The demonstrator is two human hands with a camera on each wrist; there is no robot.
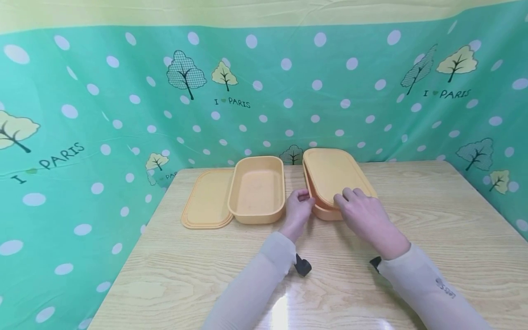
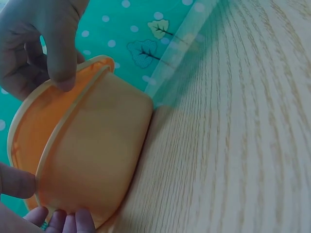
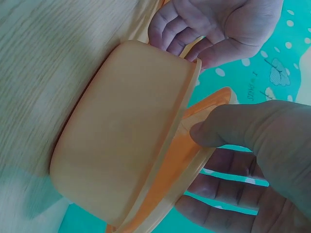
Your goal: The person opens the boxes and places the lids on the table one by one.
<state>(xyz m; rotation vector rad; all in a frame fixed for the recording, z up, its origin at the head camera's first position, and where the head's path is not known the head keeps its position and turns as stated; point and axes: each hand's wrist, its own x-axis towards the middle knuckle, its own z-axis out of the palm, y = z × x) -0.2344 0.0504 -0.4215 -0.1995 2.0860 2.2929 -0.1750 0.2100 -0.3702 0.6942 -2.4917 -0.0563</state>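
On the right side of the table stands an orange plastic food container, its orange lid lying tilted over the top. A gap shows between lid and rim along the near edge. My right hand pinches the lid's near edge, thumb under it and fingers above. With its fingers against the outer wall and its thumb at the rim, my left hand holds the container's left side. To the left sits a second, uncovered container with nothing in it. Beside that one lies a second lid, flat on the table.
The wood-grain table ends at the back and left against a green dotted cloth printed with trees. A black strap end hangs at the left wrist, and another black piece shows at the right sleeve.
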